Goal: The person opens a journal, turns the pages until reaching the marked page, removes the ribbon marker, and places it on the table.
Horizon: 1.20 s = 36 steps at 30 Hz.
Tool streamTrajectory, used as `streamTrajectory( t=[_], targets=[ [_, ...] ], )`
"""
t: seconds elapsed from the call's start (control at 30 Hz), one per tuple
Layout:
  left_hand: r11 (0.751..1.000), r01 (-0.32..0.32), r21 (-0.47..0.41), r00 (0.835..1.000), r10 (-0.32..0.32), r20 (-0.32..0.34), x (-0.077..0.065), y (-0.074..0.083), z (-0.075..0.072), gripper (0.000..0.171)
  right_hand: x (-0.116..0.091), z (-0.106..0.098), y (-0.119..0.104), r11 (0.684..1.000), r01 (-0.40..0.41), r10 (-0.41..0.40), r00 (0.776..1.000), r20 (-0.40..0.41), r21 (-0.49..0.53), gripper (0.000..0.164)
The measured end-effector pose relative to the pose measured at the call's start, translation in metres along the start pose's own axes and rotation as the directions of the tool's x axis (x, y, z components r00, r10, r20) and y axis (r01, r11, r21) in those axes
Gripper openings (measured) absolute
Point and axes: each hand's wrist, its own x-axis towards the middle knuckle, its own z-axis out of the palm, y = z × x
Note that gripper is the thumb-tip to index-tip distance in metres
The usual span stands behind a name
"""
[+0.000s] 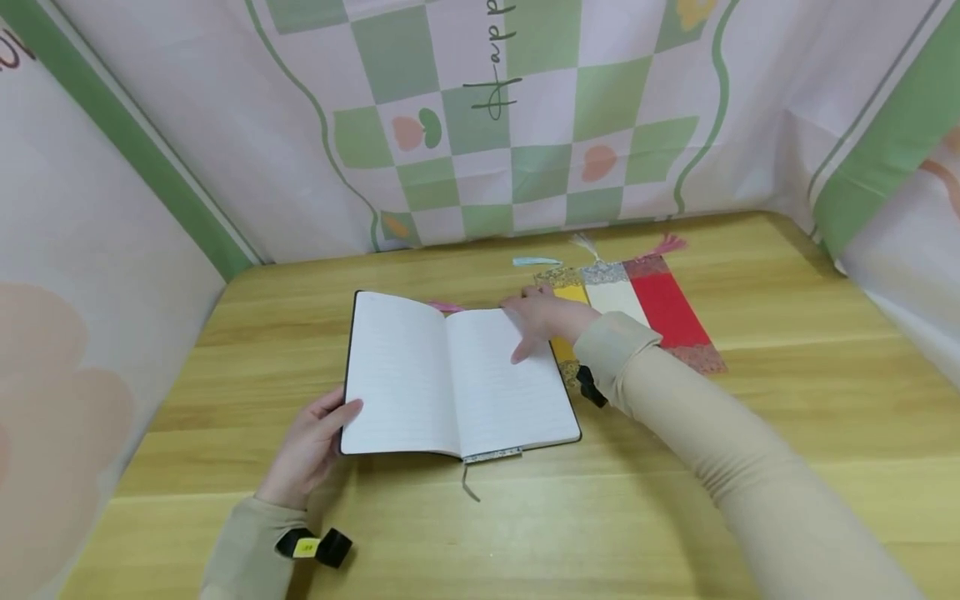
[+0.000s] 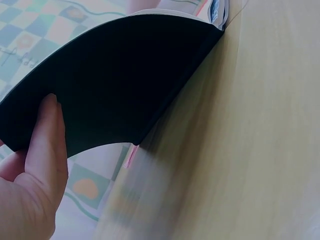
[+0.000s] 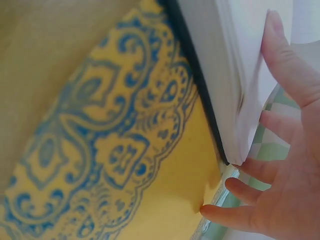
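An open notebook point(image 1: 401, 367) with blank-looking, faintly lined pages and a black cover point(image 2: 115, 80) lies in the middle of the wooden table. My left hand point(image 1: 303, 450) grips its lifted left side, thumb over the page edge and fingers behind the cover. At the upper right corner, my right hand point(image 1: 551, 318) rests its thumb on the right page, fingers spread along the page edge. Beneath that hand lies a yellow bookmark point(image 3: 175, 185) with blue lace print, which a fingertip touches. A lace-patterned strip point(image 1: 492, 456) sticks out below the spine, and a pink tassel point(image 1: 446, 307) above it.
Beside the yellow bookmark lie a white bookmark point(image 1: 613, 298) and a red bookmark point(image 1: 671, 308) with tassels, partly behind the right forearm. A light blue tassel point(image 1: 536, 261) lies near the far edge. Printed curtains point(image 1: 480, 167) surround the table point(image 1: 247, 350).
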Motion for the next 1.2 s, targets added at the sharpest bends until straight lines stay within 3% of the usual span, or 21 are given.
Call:
streamTrajectory(
  t=[0.17,0.37,0.53,0.8,1.03,1.13,1.2],
  targets=[
    [1.0,0.006,0.003,1.0,-0.006,-0.014,-0.001,0.001,0.002,0.05,-0.001,0.003,0.0,0.999,0.01,-0.012,0.999,-0.042,-0.047,0.095],
    [1.0,0.013,-0.005,1.0,-0.013,-0.013,-0.001,0.001,0.003,0.05,-0.008,0.013,-0.002,0.989,0.049,-0.075,0.978,-0.192,-0.14,0.088],
    [1.0,0.014,-0.009,1.0,-0.014,-0.018,-0.001,0.0,0.003,0.05,-0.016,0.019,-0.001,0.99,0.107,-0.13,0.949,-0.287,-0.093,0.078],
    [1.0,0.005,-0.007,0.999,-0.005,-0.032,0.0,0.0,0.002,0.045,-0.031,0.021,0.0,0.979,0.205,-0.2,0.934,-0.297,-0.014,0.064],
    [1.0,0.009,-0.004,1.0,-0.009,-0.022,0.0,0.001,0.002,0.05,-0.047,0.02,0.003,0.94,0.282,-0.209,0.921,-0.33,0.192,0.057],
    [1.0,0.012,-0.004,1.0,-0.012,-0.021,0.0,0.001,0.002,0.051,-0.052,0.02,0.005,0.896,0.301,-0.187,0.923,-0.336,0.327,0.057],
    [1.0,0.016,-0.007,1.0,-0.017,-0.02,0.0,0.002,0.002,0.05,-0.055,0.02,0.006,0.844,0.302,-0.164,0.932,-0.323,0.442,0.056]
  ],
)
